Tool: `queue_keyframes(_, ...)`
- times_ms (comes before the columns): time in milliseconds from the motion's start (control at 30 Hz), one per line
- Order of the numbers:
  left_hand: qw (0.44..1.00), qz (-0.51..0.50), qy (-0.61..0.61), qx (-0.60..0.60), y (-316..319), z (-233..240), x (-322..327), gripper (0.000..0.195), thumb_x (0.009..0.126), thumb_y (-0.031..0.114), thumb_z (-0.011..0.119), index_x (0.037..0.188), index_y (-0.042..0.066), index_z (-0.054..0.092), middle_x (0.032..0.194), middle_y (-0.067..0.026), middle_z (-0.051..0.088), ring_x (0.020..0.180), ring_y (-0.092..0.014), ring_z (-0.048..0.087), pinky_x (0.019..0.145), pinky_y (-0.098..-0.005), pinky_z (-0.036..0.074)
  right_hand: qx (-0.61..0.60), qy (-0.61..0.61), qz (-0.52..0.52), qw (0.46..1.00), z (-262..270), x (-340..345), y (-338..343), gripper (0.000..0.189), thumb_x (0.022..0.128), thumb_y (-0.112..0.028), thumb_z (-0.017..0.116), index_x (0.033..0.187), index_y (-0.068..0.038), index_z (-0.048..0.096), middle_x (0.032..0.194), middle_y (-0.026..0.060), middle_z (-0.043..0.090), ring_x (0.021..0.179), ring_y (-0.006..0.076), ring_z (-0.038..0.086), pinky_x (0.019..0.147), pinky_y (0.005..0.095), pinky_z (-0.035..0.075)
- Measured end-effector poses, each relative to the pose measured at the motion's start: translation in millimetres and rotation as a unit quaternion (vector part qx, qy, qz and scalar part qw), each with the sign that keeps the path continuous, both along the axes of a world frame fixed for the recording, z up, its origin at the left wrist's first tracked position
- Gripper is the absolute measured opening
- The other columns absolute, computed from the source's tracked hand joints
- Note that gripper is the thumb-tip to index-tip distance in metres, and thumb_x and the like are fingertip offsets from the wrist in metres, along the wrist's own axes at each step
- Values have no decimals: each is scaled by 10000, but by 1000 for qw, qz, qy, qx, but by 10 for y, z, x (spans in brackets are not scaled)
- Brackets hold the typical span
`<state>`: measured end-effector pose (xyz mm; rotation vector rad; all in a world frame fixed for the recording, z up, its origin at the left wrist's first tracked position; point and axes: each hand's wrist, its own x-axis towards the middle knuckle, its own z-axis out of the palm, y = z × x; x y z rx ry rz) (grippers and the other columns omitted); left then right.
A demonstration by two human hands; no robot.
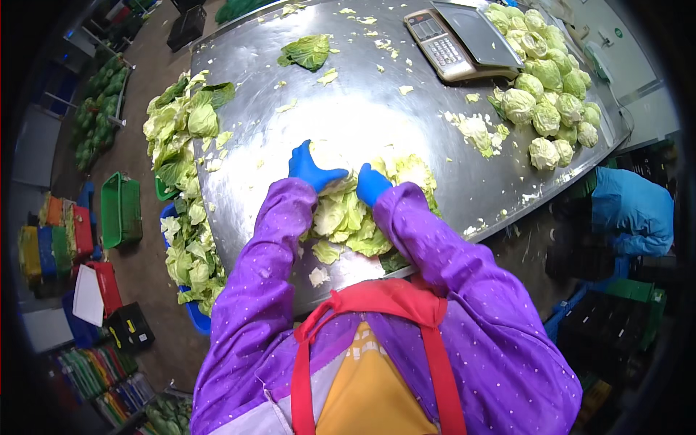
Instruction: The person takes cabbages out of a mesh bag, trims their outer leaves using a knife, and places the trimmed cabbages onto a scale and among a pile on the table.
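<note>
Both of my hands wear blue gloves and meet over a loose pile of pale green cabbage leaves [348,217] near the front edge of the stainless steel table [250,130]. My left hand [314,168] has its thumb spread from the fingers, beside a pale round shape, perhaps a cabbage head, that is washed out by glare. Just right of it, my right hand [372,184] is curled, its fingertips hidden; whether it grips anything is unclear. A small leaf scrap [319,277] lies closer to my red apron [386,299].
A digital scale [448,51] stands at the back right beside heaped trimmed cabbages [546,76]. Leaves are piled along the left edge [187,119], over a blue crate [198,318]. A green crate [120,209] stands on the floor. One darker leaf [309,53] lies at the back.
</note>
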<state>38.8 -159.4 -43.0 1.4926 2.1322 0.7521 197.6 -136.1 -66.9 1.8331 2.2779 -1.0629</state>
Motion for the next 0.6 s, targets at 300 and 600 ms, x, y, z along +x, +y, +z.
queue_keyframes(300,987,-38,-125,96,-434,-309,-217,1008,454,289,846,1271,24,318,1256,-177,386,1162,-291,404,972,-380,358,138,-111,376,910,-677,152,292,420,738,-143,554,1112,24,461,1009,298,550,886,372,589,740,393,478)
queue_keyframes(600,894,131,-397,163,-932,-269,-83,941,585,95,808,1317,59,218,1198,-171,425,1102,-254,451,950,-360,381,-211,356,12,910,237,-40,71,788,787,-417,617,1372,-52,235,1247,214,435,940,253,511,664,334,456)
